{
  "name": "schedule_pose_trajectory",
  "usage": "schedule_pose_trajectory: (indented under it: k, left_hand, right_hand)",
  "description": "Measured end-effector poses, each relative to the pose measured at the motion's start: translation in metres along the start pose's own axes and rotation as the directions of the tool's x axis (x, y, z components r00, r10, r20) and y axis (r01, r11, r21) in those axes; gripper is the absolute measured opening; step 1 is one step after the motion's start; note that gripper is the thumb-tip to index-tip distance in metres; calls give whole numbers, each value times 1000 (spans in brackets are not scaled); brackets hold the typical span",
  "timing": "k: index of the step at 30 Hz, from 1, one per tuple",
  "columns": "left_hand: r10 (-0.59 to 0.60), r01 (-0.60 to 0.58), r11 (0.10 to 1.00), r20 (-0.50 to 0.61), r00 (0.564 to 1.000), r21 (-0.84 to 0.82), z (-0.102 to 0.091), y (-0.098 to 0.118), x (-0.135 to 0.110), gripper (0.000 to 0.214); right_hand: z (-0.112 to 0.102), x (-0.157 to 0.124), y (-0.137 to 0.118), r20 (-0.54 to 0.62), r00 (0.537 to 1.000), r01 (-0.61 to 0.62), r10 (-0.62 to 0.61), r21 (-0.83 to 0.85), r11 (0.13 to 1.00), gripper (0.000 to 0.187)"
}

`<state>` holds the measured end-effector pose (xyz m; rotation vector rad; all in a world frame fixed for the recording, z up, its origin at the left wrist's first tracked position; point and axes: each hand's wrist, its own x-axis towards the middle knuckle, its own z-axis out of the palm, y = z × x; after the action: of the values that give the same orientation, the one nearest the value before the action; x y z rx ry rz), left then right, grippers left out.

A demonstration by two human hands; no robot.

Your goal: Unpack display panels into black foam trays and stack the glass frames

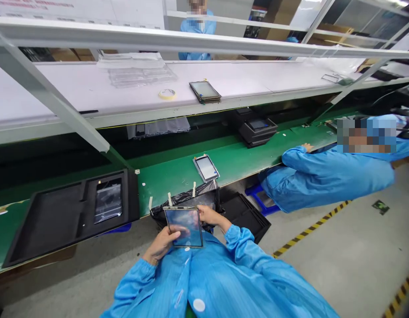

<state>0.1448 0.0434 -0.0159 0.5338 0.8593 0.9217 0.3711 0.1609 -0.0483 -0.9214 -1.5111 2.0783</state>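
Between my two hands I hold a flat glass touch panel [183,227] with a dark frame, just above my lap. My left hand [163,243] grips its left edge, the thumb lying over the glass. My right hand [211,216] pinches the upper right corner. Right behind the panel hangs a black plastic bag [207,196] at the bench edge, with pale tape strips stuck along its rim. Another framed panel [206,168] lies on the green bench [168,176] beyond the bag.
To the left, a black foam tray [55,221] holds a screen in clear film [108,201]. Stacked black trays [255,128] stand further back. The white shelf [125,97] carries stacked panels [205,92] and a tape roll [167,93]. A co-worker in blue [337,176] sits at right.
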Motion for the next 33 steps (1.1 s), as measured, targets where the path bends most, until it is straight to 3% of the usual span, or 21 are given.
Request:
schedule_pose_trajectory:
  k: [4, 6, 9, 13, 15, 17, 19, 22, 24, 29, 33]
  left_hand:
    - [-1, -7, 999, -151, 989, -54, -10, -5, -14, 35]
    - [-15, -8, 995, -239, 971, -96, -13, -8, -18, 48]
    - [-29, -12, 991, -292, 956, -136, -17, -12, -20, 67]
    - [-121, 85, 988, -296, 947, -131, -24, -18, -21, 49]
    - [-156, 126, 985, -297, 942, -120, -29, -19, -24, 48]
    - [-133, 86, 985, -350, 927, -146, -37, -21, -27, 49]
    - [-84, -23, 977, -489, 868, -210, -49, -23, -32, 48]
    - [-49, -194, 944, -694, 718, -267, -70, -28, -44, 44]
    - [-43, -246, 932, -757, 653, -265, -80, -32, -54, 42]
    - [-96, -217, 940, -812, 576, -265, -75, -44, -72, 34]
    - [-168, -154, 945, -834, 525, -288, -54, -58, -76, 30]
  right_hand:
    - [6, -36, 17, 224, 972, -83, 71, 44, 996, 68]
    - [12, -50, 19, 232, 967, -105, 107, -21, 994, 58]
    - [20, -58, 18, 162, 982, -91, 96, -37, 995, 36]
    - [20, -58, 23, 111, 990, -93, 91, 7, 996, 39]
    - [13, -56, 31, 23, 994, -109, 111, -55, 993, 39]
    - [0, -52, 43, -91, 982, -174, 167, -78, 982, 38]
    - [-16, -46, 56, -258, 932, -277, 256, -49, 960, 35]
    - [-42, -26, 76, -553, 766, -415, 328, -36, 909, 28]
    - [-56, -5, 86, -631, 703, -472, 327, -71, 879, 24]
    - [-69, 71, 99, -620, 722, -529, 309, -205, 824, 14]
    - [-57, 126, 109, -484, 830, -465, 279, -322, 825, 7]
